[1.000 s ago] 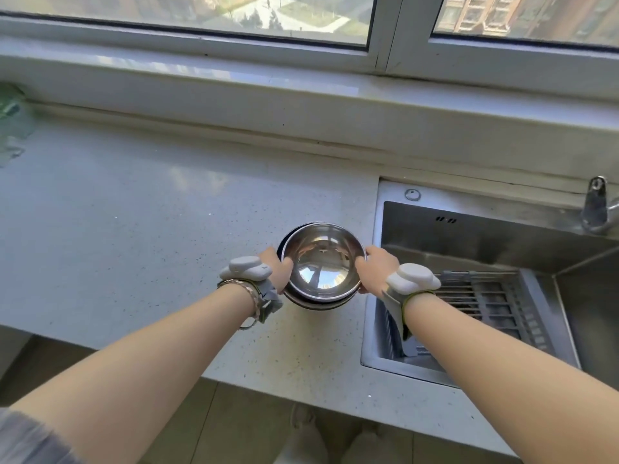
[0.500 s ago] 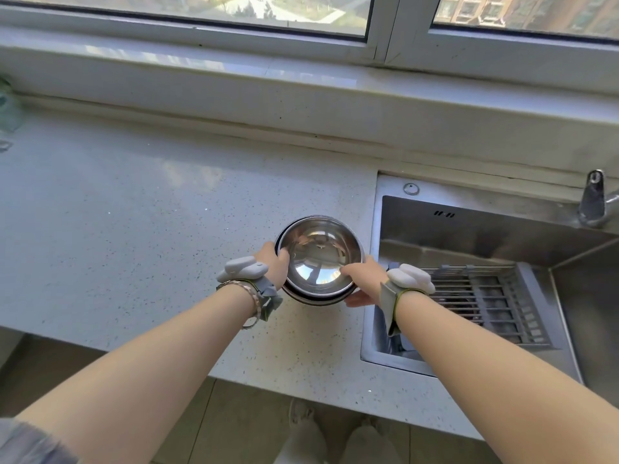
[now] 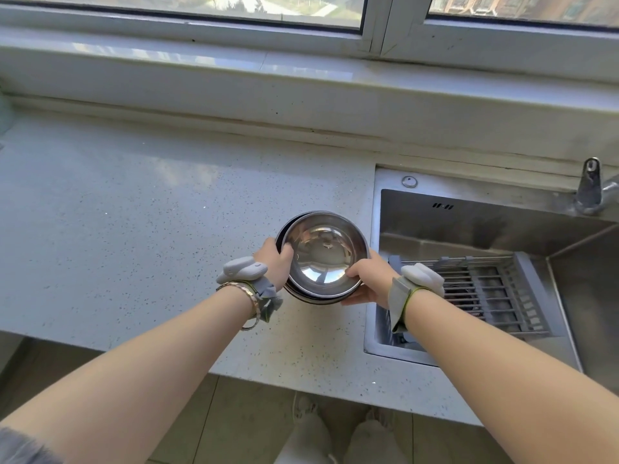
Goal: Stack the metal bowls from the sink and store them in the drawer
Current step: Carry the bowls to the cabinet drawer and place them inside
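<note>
While the stack of metal bowls [image 3: 321, 257] sits mid-frame over the countertop [image 3: 134, 212], your left hand [image 3: 276, 262] and right hand [image 3: 366, 279] clasp its rim.

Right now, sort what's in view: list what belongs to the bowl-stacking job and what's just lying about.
Belongs to the job:
- stack of metal bowls, tilted, over the countertop
- left hand and right hand, gripping its opposite sides
- sink, where the bowls came from

Just there:
- drying rack in the sink
- faucet
- window sill

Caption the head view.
Both hands, left hand and right hand, grip stacked shiny round metal bowls over speckled grey countertop.
</note>
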Tool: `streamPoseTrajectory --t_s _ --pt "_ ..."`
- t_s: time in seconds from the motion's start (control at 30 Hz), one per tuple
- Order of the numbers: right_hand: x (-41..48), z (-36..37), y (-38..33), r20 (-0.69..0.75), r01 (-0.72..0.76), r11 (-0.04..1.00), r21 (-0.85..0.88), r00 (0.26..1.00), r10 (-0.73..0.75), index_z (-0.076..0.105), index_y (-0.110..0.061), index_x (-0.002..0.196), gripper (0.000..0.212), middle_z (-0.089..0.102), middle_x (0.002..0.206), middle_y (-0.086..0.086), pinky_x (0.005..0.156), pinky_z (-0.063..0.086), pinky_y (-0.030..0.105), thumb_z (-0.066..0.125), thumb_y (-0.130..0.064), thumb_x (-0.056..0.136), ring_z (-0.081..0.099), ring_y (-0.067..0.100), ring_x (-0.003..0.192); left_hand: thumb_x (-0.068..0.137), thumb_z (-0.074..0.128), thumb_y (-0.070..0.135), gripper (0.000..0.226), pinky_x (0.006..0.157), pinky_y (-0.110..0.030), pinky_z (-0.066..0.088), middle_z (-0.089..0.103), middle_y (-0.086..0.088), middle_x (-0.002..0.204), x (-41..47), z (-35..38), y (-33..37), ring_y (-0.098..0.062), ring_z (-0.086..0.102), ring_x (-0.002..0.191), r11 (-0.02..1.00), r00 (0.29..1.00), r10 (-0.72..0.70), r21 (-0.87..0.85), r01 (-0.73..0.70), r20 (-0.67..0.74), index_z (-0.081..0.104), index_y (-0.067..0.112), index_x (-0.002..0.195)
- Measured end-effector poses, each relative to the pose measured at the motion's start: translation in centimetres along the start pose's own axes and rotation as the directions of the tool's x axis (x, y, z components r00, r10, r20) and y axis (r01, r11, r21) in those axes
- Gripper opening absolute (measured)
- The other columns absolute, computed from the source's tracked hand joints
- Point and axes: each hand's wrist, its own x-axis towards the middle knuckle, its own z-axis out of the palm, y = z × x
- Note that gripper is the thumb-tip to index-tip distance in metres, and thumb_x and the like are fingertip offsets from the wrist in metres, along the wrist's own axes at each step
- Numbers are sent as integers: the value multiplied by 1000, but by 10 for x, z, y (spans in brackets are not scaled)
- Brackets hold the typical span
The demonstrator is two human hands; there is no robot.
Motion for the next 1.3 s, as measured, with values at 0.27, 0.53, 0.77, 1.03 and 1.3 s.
streamPoseTrajectory --t_s 0.27,0.53,0.77,1.03,1.3 --pt "-28 -8 23 20 24 998 65 999 -26 44 -10 111 33 55 93 17 84 56 51 48 -4 79 59 31 75 92 27 40 41 79 -52 57 64 -18 89 -38 -3 1 -36 67 81 993 996 87 -83 -84 29 50 9 106" --pt "-70 -3 60 -5 92 991 94 996 -92 42 -10 120 40 59 98 21 68 59 50 44 4 83 65 36 77 88 30 45 39 80 -51 56 65 -15 93 -100 4 -19 -37 65 87 985 995 102 -138 -103 -14 50 14 101" --pt "-126 10 115 31 117 989 89 992 -120 47 -16 107 34 60 93 19 70 57 51 41 8 85 63 34 72 83 41 38 32 78 -53 57 67 -21 100 -174 10 -54 -40 66 92 964 997 62 -255 -73 -50 52 16 104" --pt "-162 45 155 17 116 987 110 993 -118 42 -12 109 34 56 79 15 66 54 54 41 11 84 60 33 62 78 41 50 52 86 -51 55 61 -4 94 -227 -6 -94 -33 63 95 975 999 45 -216 -48 -20 45 28 124" --pt "-173 108 161 -22 106 990 97 994 -104 42 -12 113 35 57 79 15 47 56 44 41 9 85 61 32 61 91 44 45 49 77 -49 59 57 -5 119 -227 -39 -147 -32 60 103 940 999 34 -341 -25 21 40 27 136"
